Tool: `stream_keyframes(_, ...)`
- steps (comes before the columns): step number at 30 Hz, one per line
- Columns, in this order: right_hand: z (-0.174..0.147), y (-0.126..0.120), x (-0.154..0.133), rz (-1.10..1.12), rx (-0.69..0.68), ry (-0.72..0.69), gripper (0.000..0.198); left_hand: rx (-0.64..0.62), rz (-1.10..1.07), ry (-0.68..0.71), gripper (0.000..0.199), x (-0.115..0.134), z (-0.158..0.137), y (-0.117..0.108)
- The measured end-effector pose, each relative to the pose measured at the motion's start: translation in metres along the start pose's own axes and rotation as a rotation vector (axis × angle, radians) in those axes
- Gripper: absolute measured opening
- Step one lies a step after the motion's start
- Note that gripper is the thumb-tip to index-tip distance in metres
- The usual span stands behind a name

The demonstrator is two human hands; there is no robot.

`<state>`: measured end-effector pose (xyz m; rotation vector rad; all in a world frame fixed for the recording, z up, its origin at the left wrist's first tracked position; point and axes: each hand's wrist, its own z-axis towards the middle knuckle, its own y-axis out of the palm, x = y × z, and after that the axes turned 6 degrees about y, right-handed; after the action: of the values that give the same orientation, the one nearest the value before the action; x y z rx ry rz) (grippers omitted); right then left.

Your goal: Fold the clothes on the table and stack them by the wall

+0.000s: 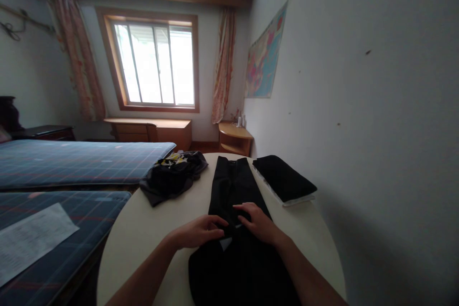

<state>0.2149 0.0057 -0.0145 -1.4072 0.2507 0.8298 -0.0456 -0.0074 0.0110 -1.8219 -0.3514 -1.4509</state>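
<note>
A long black garment (233, 186) lies lengthwise on the round, cream-coloured table (143, 248), folded narrow toward the far end and wider near me. My left hand (201, 230) grips its left side around the middle, thumb and fingers curled on the cloth. Across from it, my right hand (256, 222) has its fingers bent over the right part of the same fabric. Small pale grey patches show by both hands, perhaps lining or a label. Dark cloth hides some of the fingertips.
Crumpled dark clothing with yellow and white print (175, 172) sits at the table's back left. A folded black item over white material (285, 179) lies at the back right, near the wall (376, 153). Beds with plaid mattresses (89, 162) stand left, one bearing a paper sheet (36, 239).
</note>
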Motion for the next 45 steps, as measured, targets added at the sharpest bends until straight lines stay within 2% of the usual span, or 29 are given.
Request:
stream_keyframes(4,0.005,0.009,0.002,-0.091,-0.029,-0.012,0.048,0.088,0.124,0.027,0.047,-0.002,0.002,0.002)
stream_keyframes(9,0.024,0.011,-0.002,-0.207,-0.037,0.106,0.049,0.028,0.199,0.102,0.040,-0.005,0.002,0.006)
stream_keyframes(14,0.063,0.013,0.002,-0.316,0.050,0.200,0.044,0.023,0.267,0.108,0.036,0.003,-0.001,0.007)
stream_keyframes(19,0.101,0.025,0.009,-0.320,0.043,0.258,0.043,0.023,0.327,0.095,0.035,0.008,-0.002,0.007)
stream_keyframes(26,0.119,0.028,0.005,-0.337,0.137,0.333,0.046,0.013,0.418,0.104,0.036,0.011,-0.004,0.006)
stream_keyframes(31,0.110,0.025,0.000,-0.378,0.096,0.358,0.051,-0.041,0.459,0.097,0.043,0.016,-0.005,0.007)
stream_keyframes(35,0.083,0.024,-0.013,-0.452,0.029,0.326,0.051,-0.060,0.472,0.119,0.041,0.014,-0.005,0.009)
stream_keyframes(38,0.052,0.023,-0.027,-0.464,-0.075,0.314,0.054,-0.042,0.519,0.186,0.044,0.012,-0.005,0.011)
stream_keyframes(41,0.025,0.022,-0.038,-0.451,-0.204,0.359,0.060,-0.021,0.569,0.258,0.049,0.011,-0.004,0.013)
stream_keyframes(45,0.016,0.022,-0.041,-0.443,-0.283,0.373,0.066,0.019,0.620,0.269,0.048,0.005,-0.002,0.014)
